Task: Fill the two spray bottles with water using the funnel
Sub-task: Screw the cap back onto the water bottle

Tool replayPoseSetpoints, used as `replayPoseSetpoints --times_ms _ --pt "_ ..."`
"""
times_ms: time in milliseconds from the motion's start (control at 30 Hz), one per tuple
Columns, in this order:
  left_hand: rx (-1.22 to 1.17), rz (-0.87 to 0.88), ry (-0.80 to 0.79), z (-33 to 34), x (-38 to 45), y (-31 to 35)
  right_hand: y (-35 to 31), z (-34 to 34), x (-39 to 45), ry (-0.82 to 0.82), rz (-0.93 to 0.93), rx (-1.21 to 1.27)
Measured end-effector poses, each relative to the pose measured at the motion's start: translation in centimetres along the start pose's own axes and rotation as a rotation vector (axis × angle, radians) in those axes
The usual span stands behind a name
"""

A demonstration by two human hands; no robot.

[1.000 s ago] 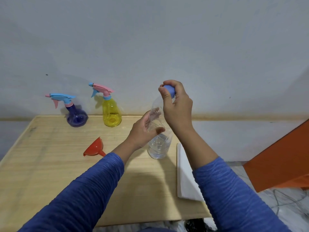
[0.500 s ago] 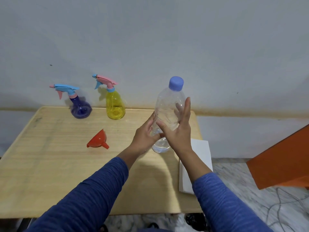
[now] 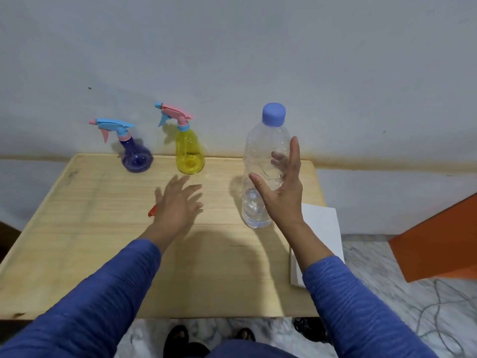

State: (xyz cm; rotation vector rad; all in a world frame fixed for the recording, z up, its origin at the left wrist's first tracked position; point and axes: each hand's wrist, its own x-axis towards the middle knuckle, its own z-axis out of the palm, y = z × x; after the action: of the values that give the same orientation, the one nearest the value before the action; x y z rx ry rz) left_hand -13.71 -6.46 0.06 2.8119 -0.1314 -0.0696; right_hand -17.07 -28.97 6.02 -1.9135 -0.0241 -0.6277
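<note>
A clear water bottle [image 3: 264, 148] with a blue cap stands upright on the wooden table [image 3: 85, 236], with a little water at its bottom. My right hand [image 3: 281, 195] is spread open against its right side, thumb in front and fingers behind. My left hand [image 3: 175, 202] hovers open and blurred over the red funnel [image 3: 152, 212], which it hides almost entirely. At the table's back stand a purple spray bottle [image 3: 136, 160] with a blue head and a yellow spray bottle [image 3: 189, 155] with a pink head, both capped.
A white sheet [image 3: 322, 228] lies off the table's right edge. An orange object [image 3: 438, 244] stands on the marble floor at the right, with a cable near it. The wall runs right behind the table. My feet show below the front edge.
The water bottle was set down upright with its cap on. My left hand let go of it and moved left over the funnel. My right hand loosened to an open palm.
</note>
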Motion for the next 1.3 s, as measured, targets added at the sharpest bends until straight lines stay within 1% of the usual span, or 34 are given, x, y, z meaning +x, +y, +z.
replayPoseSetpoints --times_ms 67,133,200,333,433,533,600,733,833,933,1033,1200,1300 --pt "0.058 -0.041 -0.093 -0.7 0.1 -2.3 -0.3 0.6 -0.2 -0.001 0.001 -0.01" --pt "0.035 -0.071 -0.197 -1.3 0.2 -4.0 -0.6 1.2 -0.4 0.008 0.009 -0.019" --pt "0.004 -0.092 -0.261 -1.6 0.4 -5.4 -1.0 2.0 -0.5 0.032 0.016 -0.024" --pt "-0.082 -0.11 -0.304 -1.5 1.0 -7.0 -2.1 3.9 -0.9 0.099 0.031 -0.062" --pt "-0.21 -0.134 -0.328 -1.0 1.1 -8.3 -3.2 5.2 -1.2 0.136 0.052 -0.077" --pt "-0.417 -0.05 -0.255 -0.9 0.8 -8.9 -3.9 6.3 -1.3 0.178 0.071 -0.097" --pt "-0.592 -0.031 -0.204 -1.0 1.2 -8.5 -4.2 6.7 -1.2 0.207 0.08 -0.1" --pt "-0.98 -0.095 -0.213 -0.5 3.2 -6.2 -4.6 6.8 -0.4 0.247 0.109 -0.11" --pt "-1.162 -0.127 -0.193 0.5 4.7 -2.9 -4.8 6.1 1.3 0.259 0.115 -0.13" --pt "-1.239 -0.182 -0.133 1.8 6.7 0.5 -4.1 5.2 3.9 0.268 0.093 -0.144" --pt "-1.267 -0.247 -0.076 3.7 8.7 3.2 -2.8 4.3 6.9 0.25 0.089 -0.114" --pt "-1.19 -0.34 0.059 6.7 11.5 5.9 0.3 3.5 11.4 0.204 0.096 -0.094" --pt "-1.142 -0.391 0.094 7.2 12.6 6.8 2.2 3.6 13.0 0.173 0.107 -0.079"
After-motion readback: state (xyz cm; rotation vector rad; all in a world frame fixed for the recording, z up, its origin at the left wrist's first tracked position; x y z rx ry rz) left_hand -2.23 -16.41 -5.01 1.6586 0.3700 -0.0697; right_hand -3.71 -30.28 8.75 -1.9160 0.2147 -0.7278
